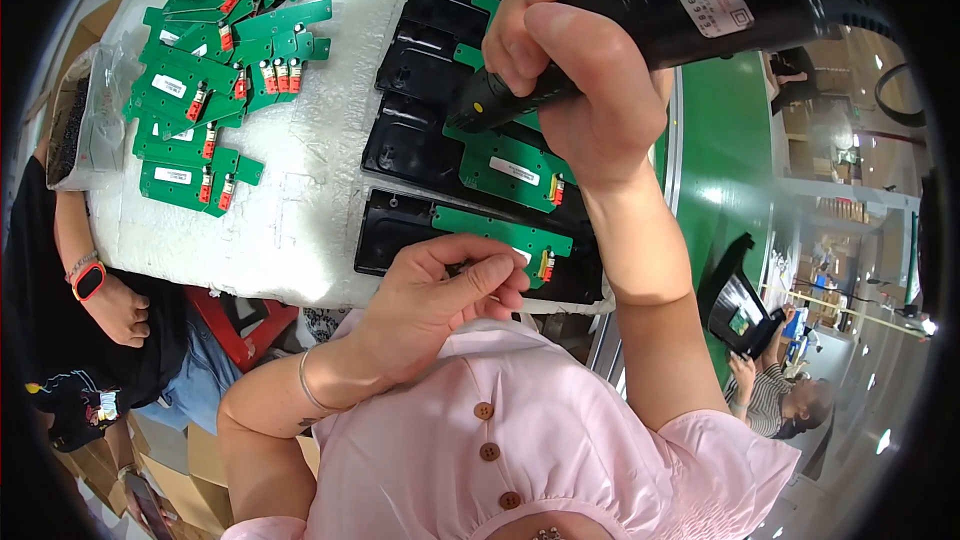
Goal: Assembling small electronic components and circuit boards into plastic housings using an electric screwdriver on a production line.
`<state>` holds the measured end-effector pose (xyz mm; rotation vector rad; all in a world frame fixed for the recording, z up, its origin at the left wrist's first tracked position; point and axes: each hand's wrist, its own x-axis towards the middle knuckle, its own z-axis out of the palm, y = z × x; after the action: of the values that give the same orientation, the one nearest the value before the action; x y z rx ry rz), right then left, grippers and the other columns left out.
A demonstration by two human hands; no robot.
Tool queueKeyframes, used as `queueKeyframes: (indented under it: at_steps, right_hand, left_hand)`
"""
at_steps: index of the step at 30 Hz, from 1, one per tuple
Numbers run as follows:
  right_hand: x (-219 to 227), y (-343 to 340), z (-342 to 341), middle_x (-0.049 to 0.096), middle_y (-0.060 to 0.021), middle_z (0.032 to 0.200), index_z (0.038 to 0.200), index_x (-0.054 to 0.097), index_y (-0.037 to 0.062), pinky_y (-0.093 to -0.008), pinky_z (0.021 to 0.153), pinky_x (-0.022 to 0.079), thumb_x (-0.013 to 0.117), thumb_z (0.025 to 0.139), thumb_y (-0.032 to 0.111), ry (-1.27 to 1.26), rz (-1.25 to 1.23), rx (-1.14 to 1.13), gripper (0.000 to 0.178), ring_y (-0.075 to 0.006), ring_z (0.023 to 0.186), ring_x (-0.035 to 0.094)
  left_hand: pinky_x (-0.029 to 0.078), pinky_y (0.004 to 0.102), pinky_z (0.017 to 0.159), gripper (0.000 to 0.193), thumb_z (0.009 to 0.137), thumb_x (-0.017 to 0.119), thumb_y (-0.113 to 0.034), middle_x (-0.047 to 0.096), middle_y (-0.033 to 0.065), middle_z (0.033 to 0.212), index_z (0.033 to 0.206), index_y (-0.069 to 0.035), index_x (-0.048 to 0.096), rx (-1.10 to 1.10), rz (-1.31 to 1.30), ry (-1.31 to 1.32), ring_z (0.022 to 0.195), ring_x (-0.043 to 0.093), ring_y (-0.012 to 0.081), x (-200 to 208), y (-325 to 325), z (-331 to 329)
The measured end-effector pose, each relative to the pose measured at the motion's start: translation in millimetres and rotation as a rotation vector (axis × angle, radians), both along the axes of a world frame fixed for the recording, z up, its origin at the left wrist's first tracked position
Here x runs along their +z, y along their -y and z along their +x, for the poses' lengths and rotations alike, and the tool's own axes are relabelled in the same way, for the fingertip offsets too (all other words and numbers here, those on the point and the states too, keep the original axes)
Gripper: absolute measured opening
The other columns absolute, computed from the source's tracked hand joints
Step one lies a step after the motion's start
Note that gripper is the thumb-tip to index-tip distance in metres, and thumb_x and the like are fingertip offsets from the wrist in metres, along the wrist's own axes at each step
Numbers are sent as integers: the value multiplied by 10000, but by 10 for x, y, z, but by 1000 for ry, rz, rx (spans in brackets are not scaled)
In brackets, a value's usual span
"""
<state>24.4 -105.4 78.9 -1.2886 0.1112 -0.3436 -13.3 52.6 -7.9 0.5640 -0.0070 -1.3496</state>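
Observation:
My right hand [600, 90] is wrapped around a black corded electric screwdriver [635, 5], its tip pointing down-left at the upper left part of a green circuit board [485, 165]. That board lies in a black plastic housing [400, 145]. My left hand [450, 285] is closed, with thumb and fingers pressed together over the nearest housing [390, 230]; whatever it holds is hidden. Under its fingers sits another green board [480, 225] with a small red-and-yellow part. Two more black housings with boards line up behind, partly covered by my right hand and the screwdriver.
Loose green boards [185, 80] with red-tipped parts are piled on the white padded table [310, 150] at the left. A clear plastic bag [100, 135] of small dark pieces stands at the left edge. A person's hand [115, 310] rests nearby. Along the right runs a green surface [710, 170].

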Motion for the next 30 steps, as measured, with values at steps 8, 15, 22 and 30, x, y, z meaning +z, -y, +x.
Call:
queueKeyframes:
  at_steps: [8,15,22,30]
  right_hand:
    - [12,-5,-24,485,-58,626,861,455,14,-258,481,388,589,693,17,11,-6,33,214,-126,496,457]
    - [460,243,-664,547,27,553,833,501,91,-182,500,432,677,634,-3,543,-83,466,282,-57,456,516]
    - [358,161,-905,574,40,558,793,490,115,-158,502,447,712,645,60,508,-102,355,272,-41,475,543]
    - [179,97,-1023,549,68,582,860,444,125,-174,487,389,672,704,140,400,-241,204,277,-48,472,502]
  left_hand:
    - [492,205,677,132,880,523,-89,598,67,885,996,-32,553,136,83,-130,771,579,119,77,-6,11]
    - [494,209,684,160,864,565,-147,608,59,890,980,-36,568,221,-21,-252,783,593,116,-28,-5,-5]
    - [498,221,664,165,867,563,-185,610,54,852,950,-43,569,147,-58,-247,742,593,118,-19,44,-97]
    - [446,286,889,437,911,463,-319,549,143,1074,1163,37,455,-88,14,-410,993,553,206,126,120,-226]
